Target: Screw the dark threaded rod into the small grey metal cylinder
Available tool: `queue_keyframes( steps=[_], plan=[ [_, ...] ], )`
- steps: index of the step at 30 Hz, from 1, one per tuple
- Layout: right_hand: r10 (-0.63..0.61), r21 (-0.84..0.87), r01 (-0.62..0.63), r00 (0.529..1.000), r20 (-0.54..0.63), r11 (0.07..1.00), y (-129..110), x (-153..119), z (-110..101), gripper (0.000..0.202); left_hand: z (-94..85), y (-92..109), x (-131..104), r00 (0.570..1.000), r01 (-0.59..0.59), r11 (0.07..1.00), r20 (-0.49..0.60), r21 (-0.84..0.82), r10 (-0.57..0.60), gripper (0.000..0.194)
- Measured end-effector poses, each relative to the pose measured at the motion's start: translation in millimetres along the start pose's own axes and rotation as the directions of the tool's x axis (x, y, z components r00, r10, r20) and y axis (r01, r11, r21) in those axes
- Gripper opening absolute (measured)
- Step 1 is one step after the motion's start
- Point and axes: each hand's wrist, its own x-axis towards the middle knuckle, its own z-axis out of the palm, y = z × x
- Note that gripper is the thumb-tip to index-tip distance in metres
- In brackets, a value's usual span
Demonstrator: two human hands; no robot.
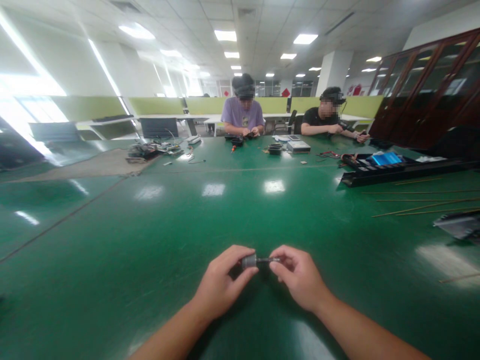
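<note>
My left hand [225, 280] is closed round a short grey cylinder [249, 261] that looks like a small motor, with the thumb below and the fingers above. A thin dark shaft [263, 260] sticks out of the cylinder to the right, held level just over the green table. The fingertips of my right hand [300, 274] pinch the far end of this shaft. Whether the end between those fingers is a separate piece I cannot tell. My left fingers hide the cylinder's left end.
The green table [168, 215] stretches ahead. A pile of electronic parts [150, 150] lies far left. At the far side sit two people, one in a purple shirt [243, 116], the other in black [318, 117]. Right are a black tray [375, 175] and several thin rods [423, 201].
</note>
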Motion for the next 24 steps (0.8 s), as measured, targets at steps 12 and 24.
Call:
queue_keyframes(
  steps=[12,24],
  plan=[
    [0.006,-0.001,-0.006,1.000,-0.016,1.000,3.2,0.3,-1.2,0.011,-2.5,4.2,1.9,1.000,0.007,1.000,-0.007,0.014,-0.007,0.023],
    [-0.004,-0.048,0.002,0.999,-0.038,0.999,-2.2,-0.5,-4.0,0.010,-2.3,2.9,1.4,1.000,0.024,0.999,-0.014,0.032,-0.023,0.025]
  ],
)
